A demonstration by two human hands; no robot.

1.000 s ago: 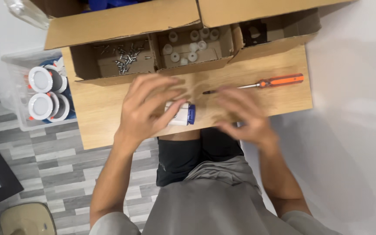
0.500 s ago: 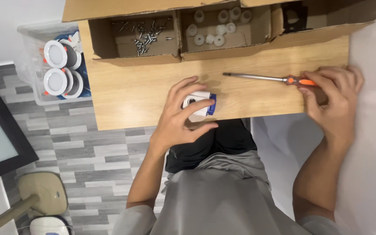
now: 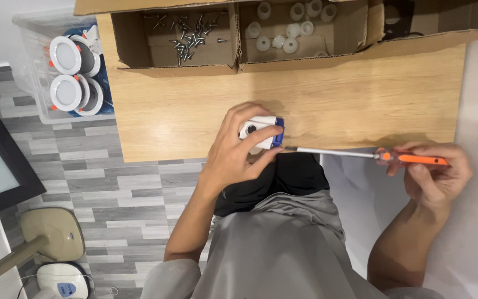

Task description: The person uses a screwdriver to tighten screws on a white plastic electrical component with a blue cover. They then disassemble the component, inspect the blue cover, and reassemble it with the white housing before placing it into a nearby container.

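— What's hard to see?
— The left hand (image 3: 233,155) clasps a small white-and-blue plastic fitting (image 3: 261,132) at the wooden tabletop's (image 3: 360,99) six o'clock edge, half covering it.
— Around it?
— Cardboard tray of screws (image 3: 186,36) at eleven o'clock. At three, the right hand (image 3: 435,177) grips the orange-handled screwdriver (image 3: 360,155) — lifted off the table since, tip now at the fitting.

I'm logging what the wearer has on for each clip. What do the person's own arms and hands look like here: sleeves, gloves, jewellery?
Both hands are bare: no gloves, rings or watch show on the left hand or the right hand. Both forearms are uncovered to past the elbow. A grey short-sleeved top covers the torso, its sleeve edges just visible at the bottom of the picture. No cables or markings show on either arm.
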